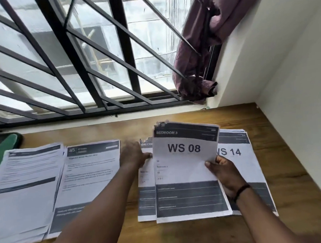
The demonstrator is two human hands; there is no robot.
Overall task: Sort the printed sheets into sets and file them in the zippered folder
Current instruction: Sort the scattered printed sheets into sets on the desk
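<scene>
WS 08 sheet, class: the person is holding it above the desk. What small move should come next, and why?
Probably lay the WS 08 sheet down on the pile just beneath it. The right hand pinches its right edge, lifted and tilted, while the left hand touches the sheet below, headed with a room name like this one. The WS 14 pile lies beside it, so similar sheets seem to be gathered here.

Left of the grips, the green folder [4,146] runs off the picture's edge; body print on the sheets [88,173] there is too blurred to read.
</scene>
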